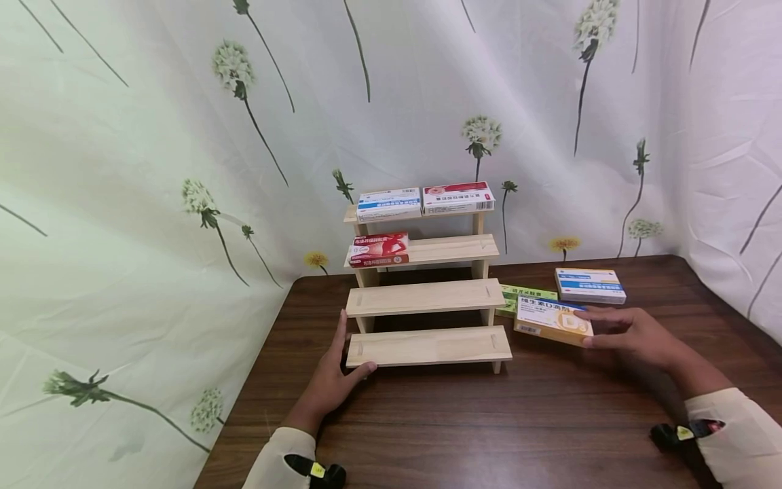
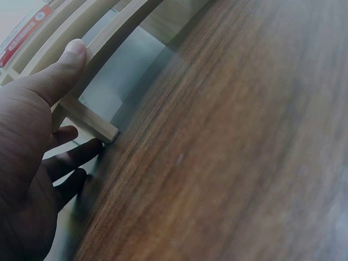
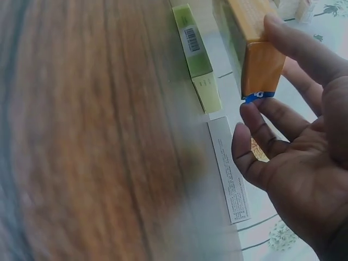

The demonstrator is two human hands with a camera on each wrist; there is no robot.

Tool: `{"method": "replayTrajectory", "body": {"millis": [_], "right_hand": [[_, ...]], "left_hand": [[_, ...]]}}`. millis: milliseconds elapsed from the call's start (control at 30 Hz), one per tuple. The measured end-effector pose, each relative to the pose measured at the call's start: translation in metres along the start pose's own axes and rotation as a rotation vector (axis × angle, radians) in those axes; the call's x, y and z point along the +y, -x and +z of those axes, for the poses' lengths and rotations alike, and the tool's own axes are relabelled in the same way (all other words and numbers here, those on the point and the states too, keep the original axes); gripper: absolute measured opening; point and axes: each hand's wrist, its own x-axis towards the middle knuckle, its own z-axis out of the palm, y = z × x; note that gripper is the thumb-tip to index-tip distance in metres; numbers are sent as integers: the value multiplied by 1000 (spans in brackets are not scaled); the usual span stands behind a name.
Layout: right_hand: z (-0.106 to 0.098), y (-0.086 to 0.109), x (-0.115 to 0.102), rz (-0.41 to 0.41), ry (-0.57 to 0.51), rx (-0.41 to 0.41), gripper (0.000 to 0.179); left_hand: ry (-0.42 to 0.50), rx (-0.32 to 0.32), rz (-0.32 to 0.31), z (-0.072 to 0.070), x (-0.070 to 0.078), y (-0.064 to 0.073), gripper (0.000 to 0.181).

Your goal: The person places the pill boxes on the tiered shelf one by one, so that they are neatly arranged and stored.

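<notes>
Right fingers (image 1: 601,314) pinching orange-white box (image 1: 552,319), above table (image 1: 464,421), near rack edge (image 1: 504,343)

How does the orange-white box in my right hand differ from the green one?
The orange-white box is pinched by your right hand; the green box lies on the table. In the head view, the orange-white box is in front, while the green box is partly hidden. Both have printed lettering.

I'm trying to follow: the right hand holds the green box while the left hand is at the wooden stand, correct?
Not quite: the head view shows the right hand holding the white-and-orange box; the left hand is at the wooden stand.
</notes>
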Motion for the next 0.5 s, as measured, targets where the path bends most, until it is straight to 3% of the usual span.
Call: {"method": "replayTrajectory", "body": {"millis": [500], "right_hand": [[-5,1,-7,17,-5,45,64]], "left_hand": [[2,-4,6,-1,1,1,119]]}}
